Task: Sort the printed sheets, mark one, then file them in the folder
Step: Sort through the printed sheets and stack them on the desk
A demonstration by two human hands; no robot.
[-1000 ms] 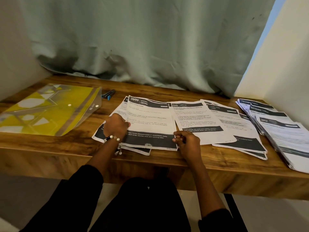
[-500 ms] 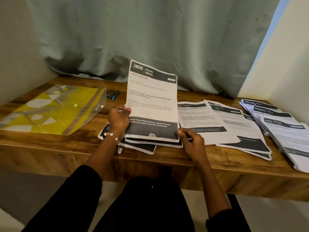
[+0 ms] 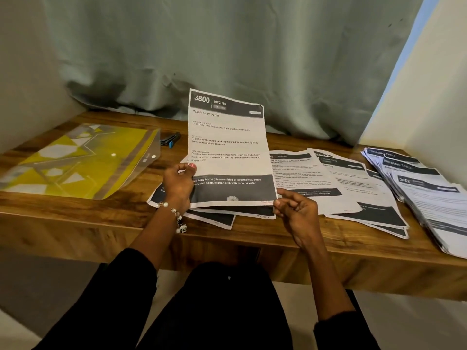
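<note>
**White sheet 3800 held upright over the table by the left hand**

White printed sheet (image 3: 228, 147), headed "3800 KITCHEN – Wash baby bottle", stands nearly upright, bottom edge low over the pile beneath it. Dark band across its top and a wider dark band across its foot.

Left hand (image 3: 178, 184): grips the sheet's left edge near the lower third, thumb on the front face, fingers curled behind. A beaded bracelet (image 3: 174, 217) sits on that wrist.

Right hand (image 3: 297, 210): just beside the sheet's lower right corner, fingers loosely curled, fingertips at or very near the paper edge. Cannot tell whether it pinches the corner or merely touches it.

Under the raised sheet, a small pile of sheets (image 3: 214, 218) lies flat at the table's near edge, between the two hands. To the right of the right hand, more sheets (image 3: 336, 183) lie spread and overlapping, print up. Further right, well apart from both hands, a thick fanned stack (image 3: 429, 198) runs along the table's right end; one visible header reads "2652".

Folder (image 3: 75, 160): translucent, yellow with white shapes, snap-button flap, lying flat at the left end of the wooden table (image 3: 75, 223), left of the left hand and not touched by it. Just beyond its far right corner lies a dark pen-like object with a blue part (image 3: 170, 141); type unclear.

Grey-green curtain (image 3: 227, 46) hangs behind the table. Dark sleeves and lap in the foreground.
</note>
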